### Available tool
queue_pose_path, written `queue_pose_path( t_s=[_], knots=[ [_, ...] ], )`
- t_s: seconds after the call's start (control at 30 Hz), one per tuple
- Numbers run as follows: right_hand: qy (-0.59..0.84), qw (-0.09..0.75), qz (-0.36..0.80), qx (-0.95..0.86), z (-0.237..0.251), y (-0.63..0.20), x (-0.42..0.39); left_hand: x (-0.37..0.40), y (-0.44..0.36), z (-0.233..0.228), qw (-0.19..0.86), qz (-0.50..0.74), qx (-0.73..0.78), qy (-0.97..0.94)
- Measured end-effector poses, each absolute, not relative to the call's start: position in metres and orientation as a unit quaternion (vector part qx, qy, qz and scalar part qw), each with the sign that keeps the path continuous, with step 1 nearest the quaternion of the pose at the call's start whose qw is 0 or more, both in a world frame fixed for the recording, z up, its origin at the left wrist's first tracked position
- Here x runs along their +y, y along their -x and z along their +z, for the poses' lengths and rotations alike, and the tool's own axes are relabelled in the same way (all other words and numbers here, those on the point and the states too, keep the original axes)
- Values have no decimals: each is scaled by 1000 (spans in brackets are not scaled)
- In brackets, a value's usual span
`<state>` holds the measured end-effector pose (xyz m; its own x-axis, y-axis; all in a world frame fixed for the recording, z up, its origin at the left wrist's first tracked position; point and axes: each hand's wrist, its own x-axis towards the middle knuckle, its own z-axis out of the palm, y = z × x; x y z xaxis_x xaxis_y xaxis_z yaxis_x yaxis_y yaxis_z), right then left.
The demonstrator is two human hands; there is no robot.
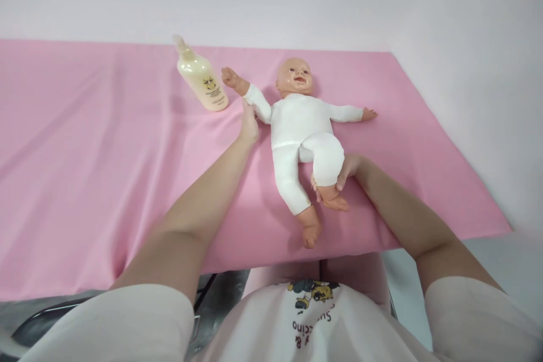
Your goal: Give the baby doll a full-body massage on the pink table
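A baby doll (302, 124) in a white bodysuit lies face up on the pink cloth (106, 169), arms spread. My left hand (249, 123) rests on the cloth against the doll's raised arm, touching its white sleeve. My right hand (345, 172) is tucked under the doll's bent leg, gripping it near the knee and calf. The other leg lies straight toward me. A cream lotion bottle (202, 76) with a pump top lies tilted on the cloth just left of the doll's hand.
The pink cloth covers a table that ends near my body; a pale wall runs behind and along the right side. Grey floor and a dark frame part (51, 311) show below the table's front edge.
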<state>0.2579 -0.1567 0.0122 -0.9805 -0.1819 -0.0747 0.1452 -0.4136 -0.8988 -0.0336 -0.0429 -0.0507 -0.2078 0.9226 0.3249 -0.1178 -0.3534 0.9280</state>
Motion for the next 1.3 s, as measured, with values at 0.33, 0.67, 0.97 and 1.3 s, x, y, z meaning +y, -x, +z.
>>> queue_pose_path(
  t_s=[0.33, 0.67, 0.97, 1.3],
  knots=[
    [183, -4, -891, 415, -6, -267, -150, -57, 23, -35, 339, 615, 388, -597],
    [-197, -273, -879, 336, 8, -262, -142, -82, 20, -13, 192, 487, 388, -758],
    [-114, -243, -898, 347, -3, -265, -137, -83, 20, -12, 163, 481, 352, -786],
    [-1, -192, -894, 406, -1, -266, -148, -72, 17, -24, 292, 599, 411, -622]
  ],
)
